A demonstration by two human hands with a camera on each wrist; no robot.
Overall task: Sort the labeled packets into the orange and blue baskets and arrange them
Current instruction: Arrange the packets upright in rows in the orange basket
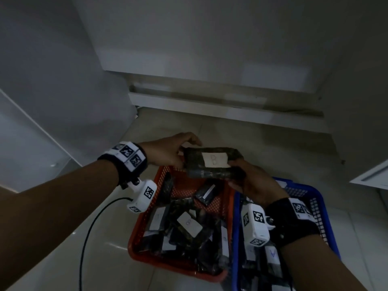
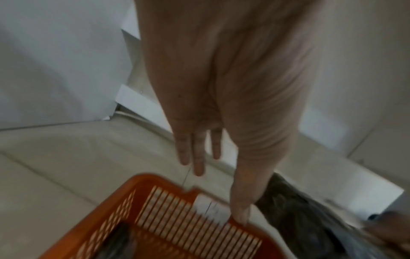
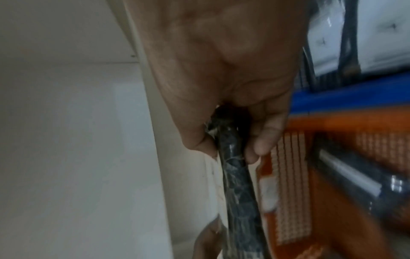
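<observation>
A dark packet [image 1: 212, 162] with a white label marked B hangs level above the far rim of the orange basket [image 1: 136, 238]. My left hand [image 1: 186, 152] pinches its left end, thumb below and fingers over the far corner. My right hand [image 1: 237, 175] grips its right end; in the right wrist view thumb and fingers clamp the packet [image 3: 237, 201] edge-on. The left wrist view shows three fingers hanging straight and the thumb against the packet [image 2: 288, 206]. The blue basket [image 1: 327, 206] stands against the orange one's right side, partly hidden by my right arm.
Several dark labelled packets fill the orange basket, one marked B [image 1: 189, 224]; the blue basket holds more, one marked A [image 1: 272, 253]. A black cable [image 1: 88, 234] runs over the tiled floor at the left. White cabinet fronts and a baseboard [image 1: 210, 106] close off the far side.
</observation>
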